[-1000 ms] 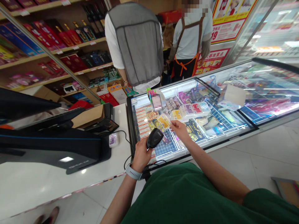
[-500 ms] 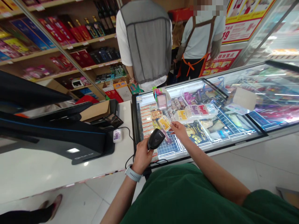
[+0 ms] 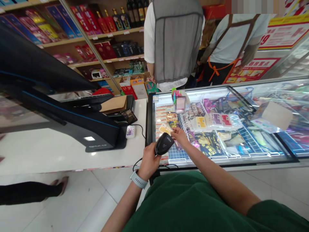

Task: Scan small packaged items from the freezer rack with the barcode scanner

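Note:
My left hand [image 3: 150, 161], with a pale watch on its wrist, is wrapped round a black handheld scanner [image 3: 164, 143]. Just beyond the scanner's head, my right hand [image 3: 180, 137] pinches the edge of a yellow-and-white pack [image 3: 165, 129] above the freezer's glass top. Further right on the glass lie another yellow-and-white pack [image 3: 199, 123] and a wrapped group of purple and red packs [image 3: 220, 120]. A small purple-and-white pack [image 3: 130, 131] rests by itself on the white counter [image 3: 137, 145].
A dark checkout terminal [image 3: 101, 129] stands on the counter at left, beside an open box [image 3: 116, 104]. An open carton [image 3: 275, 117] sits on the freezer at right. Two people [image 3: 177, 42] stand beyond it, before stocked shelves. Another person's leg [image 3: 31, 192] shows at lower left.
The view has swung left, so the surroundings sit further right. Relative to the freezer, the yellow-and-white pack and my right hand have moved left, towards the counter. Both hands keep their hold.

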Demonstrator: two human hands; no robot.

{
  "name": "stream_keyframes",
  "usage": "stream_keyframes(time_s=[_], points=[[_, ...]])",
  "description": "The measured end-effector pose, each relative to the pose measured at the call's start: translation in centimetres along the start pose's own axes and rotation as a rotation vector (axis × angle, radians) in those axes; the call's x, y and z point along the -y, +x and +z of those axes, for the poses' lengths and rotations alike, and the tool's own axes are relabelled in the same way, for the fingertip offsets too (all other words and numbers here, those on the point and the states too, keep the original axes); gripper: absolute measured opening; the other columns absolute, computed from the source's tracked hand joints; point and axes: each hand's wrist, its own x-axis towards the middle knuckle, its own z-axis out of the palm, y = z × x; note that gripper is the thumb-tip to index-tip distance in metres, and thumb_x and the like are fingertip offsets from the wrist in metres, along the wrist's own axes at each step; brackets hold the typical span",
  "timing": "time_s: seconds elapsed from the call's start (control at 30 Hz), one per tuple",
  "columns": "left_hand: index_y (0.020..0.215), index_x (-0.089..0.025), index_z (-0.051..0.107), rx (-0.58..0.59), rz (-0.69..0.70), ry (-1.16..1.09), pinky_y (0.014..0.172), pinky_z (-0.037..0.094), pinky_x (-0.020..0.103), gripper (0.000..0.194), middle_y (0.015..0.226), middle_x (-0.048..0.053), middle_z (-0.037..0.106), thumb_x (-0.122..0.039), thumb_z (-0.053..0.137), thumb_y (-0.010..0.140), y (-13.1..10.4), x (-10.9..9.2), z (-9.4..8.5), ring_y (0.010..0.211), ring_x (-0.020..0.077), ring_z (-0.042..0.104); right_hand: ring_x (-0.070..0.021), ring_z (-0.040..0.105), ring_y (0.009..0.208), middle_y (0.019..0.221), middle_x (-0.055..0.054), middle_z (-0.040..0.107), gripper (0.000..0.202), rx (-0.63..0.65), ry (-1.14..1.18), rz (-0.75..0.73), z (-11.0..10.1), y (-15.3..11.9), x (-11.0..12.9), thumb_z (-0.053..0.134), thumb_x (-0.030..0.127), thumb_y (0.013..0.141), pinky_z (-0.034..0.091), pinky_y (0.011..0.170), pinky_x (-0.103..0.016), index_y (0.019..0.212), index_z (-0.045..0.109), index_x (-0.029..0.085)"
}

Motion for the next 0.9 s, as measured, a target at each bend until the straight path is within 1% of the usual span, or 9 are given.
stream_keyframes(time_s=[0.13, 0.3, 0.37, 0.5, 0.6, 0.67, 0.77, 0.9], points=[[0.114, -0.018, 0.056, -0.033, -0.031, -0.009, 0.092, 0.044, 0.039, 0.041, 0.106, 0.008, 0.065, -0.008, 0.051, 0.074, -0.6, 0.5, -0.6, 0.103, 0.0243, 0.058, -0.0174, 0.067, 0.065, 0.073, -0.001, 0.071, 0.031, 0.056, -0.127, -0.067, 2.9, 1.0, 0.0, 0.064, 0.032, 0.072, 0.056, 0.057, -0.028, 0.100, 0.068, 0.019], [0.111, -0.018, 0.057, -0.041, -0.068, -0.022, 0.093, 0.043, 0.039, 0.041, 0.105, 0.008, 0.065, -0.006, 0.051, 0.072, -1.2, 0.8, -1.6, 0.103, 0.0244, 0.058, -0.0182, 0.065, 0.071, 0.074, -0.001, 0.071, 0.024, 0.124, -0.310, -0.166, 6.1, 2.0, 0.7, 0.060, 0.032, 0.076, 0.052, 0.070, -0.029, 0.091, 0.073, 0.019], [0.110, -0.018, 0.057, -0.050, -0.081, -0.029, 0.092, 0.043, 0.039, 0.042, 0.105, 0.008, 0.065, -0.005, 0.052, 0.070, -1.5, 1.0, -2.1, 0.103, 0.0244, 0.058, -0.0187, 0.065, 0.074, 0.076, -0.002, 0.072, 0.025, 0.142, -0.379, -0.202, 7.4, 2.5, 0.9, 0.058, 0.031, 0.077, 0.050, 0.073, -0.029, 0.091, 0.073, 0.018], [0.106, -0.018, 0.058, -0.076, -0.101, -0.051, 0.090, 0.043, 0.037, 0.037, 0.105, 0.008, 0.065, -0.006, 0.052, 0.071, -1.9, 1.5, -2.9, 0.101, 0.0241, 0.058, -0.0177, 0.065, 0.080, 0.087, -0.003, 0.072, 0.027, 0.176, -0.495, -0.278, 10.4, 3.4, 1.0, 0.053, 0.029, 0.082, 0.048, 0.076, -0.028, 0.101, 0.070, 0.020], [0.104, -0.018, 0.058, -0.102, -0.117, -0.080, 0.089, 0.043, 0.036, 0.035, 0.103, 0.007, 0.065, -0.006, 0.052, 0.072, -2.3, 2.0, -3.5, 0.100, 0.0237, 0.059, -0.0170, 0.064, 0.079, 0.088, -0.002, 0.072, 0.029, 0.198, -0.582, -0.332, 12.8, 4.1, 1.4, 0.050, 0.028, 0.084, 0.048, 0.075, -0.026, 0.106, 0.068, 0.021], [0.103, -0.018, 0.058, -0.121, -0.131, -0.103, 0.089, 0.043, 0.036, 0.035, 0.102, 0.007, 0.065, -0.006, 0.051, 0.072, -2.5, 2.3, -3.8, 0.099, 0.0235, 0.059, -0.0178, 0.064, 0.080, 0.089, -0.003, 0.071, 0.031, 0.204, -0.645, -0.368, 14.5, 4.5, 1.8, 0.051, 0.027, 0.084, 0.048, 0.076, -0.027, 0.110, 0.066, 0.019], [0.102, -0.018, 0.058, -0.144, -0.155, -0.133, 0.088, 0.044, 0.036, 0.033, 0.100, 0.007, 0.064, -0.007, 0.051, 0.071, -2.9, 2.9, -4.2, 0.097, 0.0232, 0.058, -0.0189, 0.063, 0.088, 0.099, -0.006, 0.069, 0.033, 0.214, -0.735, -0.440, 16.7, 5.0, 2.9, 0.052, 0.023, 0.083, 0.046, 0.083, -0.028, 0.114, 0.063, 0.017], [0.101, -0.018, 0.057, -0.164, -0.171, -0.167, 0.087, 0.043, 0.036, 0.031, 0.098, 0.006, 0.063, -0.007, 0.052, 0.072, -3.4, 3.4, -4.8, 0.094, 0.0225, 0.058, -0.0205, 0.059, 0.098, 0.112, -0.010, 0.063, 0.035, 0.224, -0.848, -0.553, 19.2, 5.4, 4.2, 0.046, 0.024, 0.089, 0.044, 0.088, -0.030, 0.121, 0.057, 0.017]])
